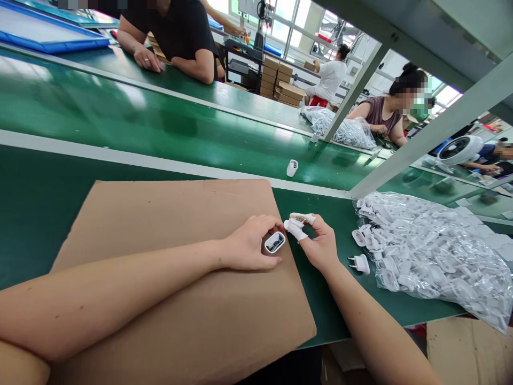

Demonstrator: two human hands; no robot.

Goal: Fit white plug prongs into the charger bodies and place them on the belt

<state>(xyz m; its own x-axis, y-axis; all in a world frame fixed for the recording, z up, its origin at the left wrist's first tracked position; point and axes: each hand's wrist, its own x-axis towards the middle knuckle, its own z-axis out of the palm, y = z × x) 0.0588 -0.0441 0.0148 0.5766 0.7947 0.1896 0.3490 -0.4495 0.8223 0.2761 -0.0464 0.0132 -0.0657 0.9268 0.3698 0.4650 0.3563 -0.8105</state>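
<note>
My left hand (251,241) is curled round a white oval housing (274,243) over the cardboard sheet (180,214); the housing's open end faces up and shows dark and yellow parts inside. Just right of it is my right hand (318,240), with white covers on the thumb and a finger. Those fingertips are pinched close together beside the housing; what they hold, if anything, is too small to make out. A white two-pin plug piece (361,264) lies on the green table to the right of my right hand.
A clear bag of white plug parts (436,256) fills the right side. Another white housing (292,168) stands on the green belt (180,128) beyond the pale strip. A slanted metal post (433,128) crosses the upper right. Several people sit across the line.
</note>
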